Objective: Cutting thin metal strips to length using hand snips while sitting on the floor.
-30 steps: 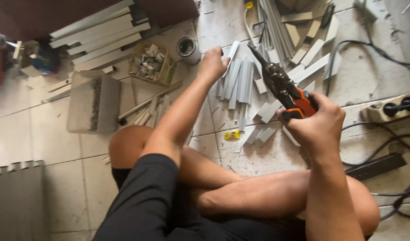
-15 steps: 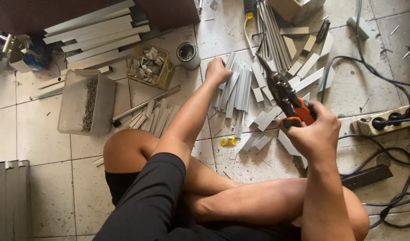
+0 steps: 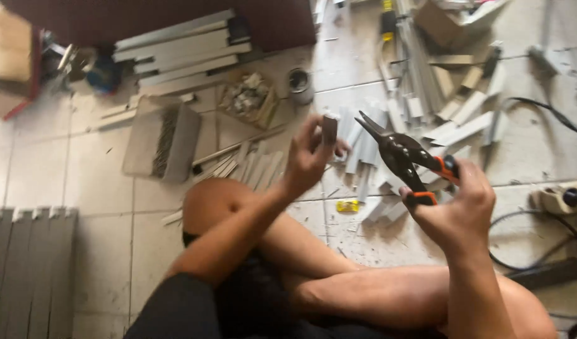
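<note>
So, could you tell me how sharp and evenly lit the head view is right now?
Head view: soft with motion blur throughout, most on the left hand and the small piece it holds; the snips in the right hand read a little clearer. Daylight is bright on the floor tiles at right, dimmer at the dark top edge.

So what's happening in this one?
A person sits cross-legged on a tiled floor, seen from above. The right hand holds orange-handled snips with the blades open. The left hand holds a short grey strip up in front of the blades; the two do not touch. More cut grey strips lie scattered on the floor beyond the hands, with long stacked profiles, a tray and a power strip around them.
</note>
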